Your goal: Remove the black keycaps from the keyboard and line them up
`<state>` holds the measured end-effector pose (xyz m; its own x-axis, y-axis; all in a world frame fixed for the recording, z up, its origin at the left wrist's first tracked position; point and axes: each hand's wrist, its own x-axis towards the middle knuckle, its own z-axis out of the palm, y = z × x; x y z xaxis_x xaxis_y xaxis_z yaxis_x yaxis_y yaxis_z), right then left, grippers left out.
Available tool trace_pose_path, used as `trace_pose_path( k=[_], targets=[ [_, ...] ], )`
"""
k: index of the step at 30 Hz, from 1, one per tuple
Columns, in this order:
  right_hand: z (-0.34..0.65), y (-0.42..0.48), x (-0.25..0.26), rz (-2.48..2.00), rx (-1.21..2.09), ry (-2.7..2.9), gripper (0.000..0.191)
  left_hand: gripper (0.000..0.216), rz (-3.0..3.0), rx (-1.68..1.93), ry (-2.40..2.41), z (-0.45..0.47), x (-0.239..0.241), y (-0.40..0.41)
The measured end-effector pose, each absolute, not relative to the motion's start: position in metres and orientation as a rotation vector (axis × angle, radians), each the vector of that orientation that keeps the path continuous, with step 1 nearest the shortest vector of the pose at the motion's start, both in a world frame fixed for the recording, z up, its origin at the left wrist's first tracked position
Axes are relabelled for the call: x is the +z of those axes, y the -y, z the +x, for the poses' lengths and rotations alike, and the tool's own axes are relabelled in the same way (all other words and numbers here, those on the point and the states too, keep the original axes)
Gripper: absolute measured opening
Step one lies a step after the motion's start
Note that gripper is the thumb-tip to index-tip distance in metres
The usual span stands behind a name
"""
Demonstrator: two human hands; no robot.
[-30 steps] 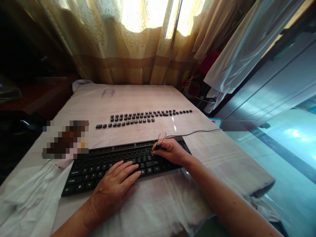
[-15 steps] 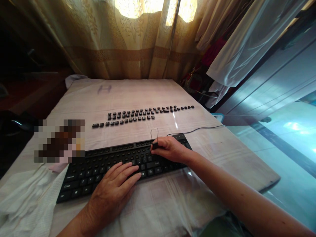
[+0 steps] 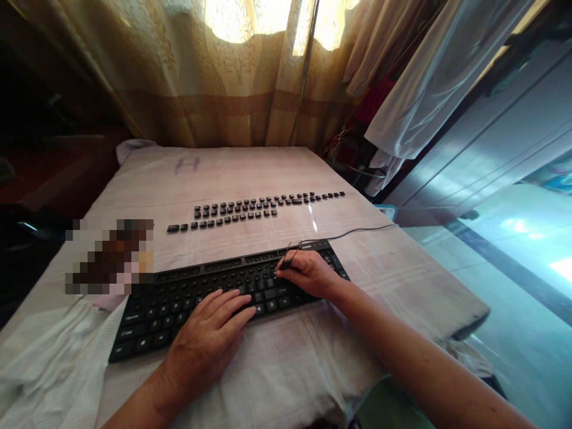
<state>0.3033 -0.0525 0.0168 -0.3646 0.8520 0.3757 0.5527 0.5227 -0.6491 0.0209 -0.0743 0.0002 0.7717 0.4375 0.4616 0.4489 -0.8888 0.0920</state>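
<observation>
A black keyboard lies on the cloth-covered table in front of me. My left hand rests flat on its lower middle keys, fingers stretched out. My right hand is closed around a small wire keycap puller, its wire loop tilted low over the upper right keys. Two rows of loose black keycaps lie on the cloth beyond the keyboard.
The keyboard's cable runs off to the right table edge. A blurred patch sits left of the keyboard. Crumpled white cloth lies at the near left. Curtains hang behind the table; the floor is at right.
The puller's wire loop stood upright half a second ago and now tilts down over the keys. My left hand has stayed put on the keyboard.
</observation>
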Motion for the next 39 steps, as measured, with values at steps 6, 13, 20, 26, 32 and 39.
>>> trace_pose_path(
  k=[6,13,20,26,32,39],
  targets=[
    [0.302,0.059,0.012,-1.235,0.487,1.961,0.012,0.034,-2.936,-0.775,0.73,0.021,0.001,0.074],
    [0.305,0.057,0.017,-1.182,0.424,2.051,0.01,0.036,-2.935,-0.764,0.743,0.021,0.001,0.075],
    [0.303,0.062,0.012,-1.153,0.371,1.994,0.015,0.041,-2.85,-0.668,0.743,0.023,0.003,0.073],
    [0.304,0.062,0.012,-1.186,0.448,1.939,0.017,0.043,-2.871,-0.648,0.748,0.023,0.002,0.072],
    [0.302,0.063,0.012,-1.141,0.427,1.955,0.017,0.041,-2.864,-0.657,0.758,0.024,0.0,0.073],
    [0.3,0.064,0.023,-1.183,0.485,1.655,0.017,0.04,-2.869,-0.608,0.738,0.023,-0.001,0.073]
  ],
)
